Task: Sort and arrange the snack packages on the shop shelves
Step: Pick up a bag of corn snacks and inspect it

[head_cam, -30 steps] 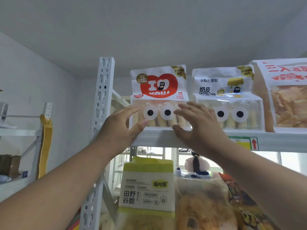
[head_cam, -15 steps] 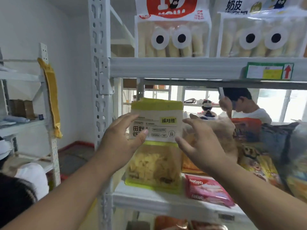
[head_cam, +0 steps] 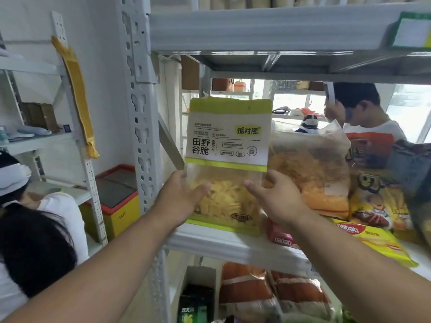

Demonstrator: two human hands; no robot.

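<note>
I have both hands on the green-and-white snack bag (head_cam: 227, 159), which stands upright at the centre of the frame on the middle shelf (head_cam: 233, 244), its bottom edge on the board close to the front lip. My left hand (head_cam: 180, 198) grips the bag's lower left edge, thumb laid across the clear window over the yellow pieces, the other fingers wrapped behind where I cannot see them. My right hand (head_cam: 274, 198) holds the lower right edge the same way, thumb on the front and fingers curled around the side, between this bag and the clear bag of orange snacks (head_cam: 310, 169) just beside it to the right. Right of centre, low on the shelf, a red wafer pack (head_cam: 278, 236) lies flat, partly under my right wrist, with a yellow wafer pack (head_cam: 373, 241) beside it toward the lower right. The white upright post (head_cam: 140, 127) runs down the frame left of the bag. Through the shelf, at upper right, another person (head_cam: 363, 113) stands behind the rack.
</note>
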